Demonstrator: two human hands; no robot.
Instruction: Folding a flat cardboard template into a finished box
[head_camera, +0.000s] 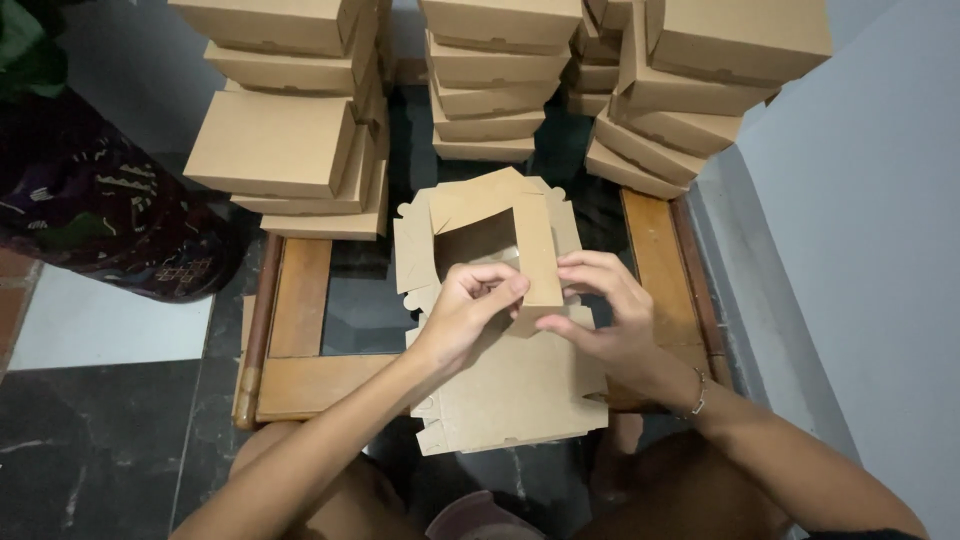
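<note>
head view: a person folds a flat brown cardboard box blank (510, 385) on a low wooden table (300, 300).
left hand (468, 312): fingers curled, pinching the raised side flap.
right hand (600, 305): fingers bent, pressing that flap's edge from the other side.
step: judged mid-fold, walls partly up; next calls for tucking tabs.
beyond the hands: stacks of finished boxes (275, 145).

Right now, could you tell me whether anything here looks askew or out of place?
The right stack of finished boxes leans, its boxes fanned unevenly. The half-folded box in both hands looks fine.
</note>
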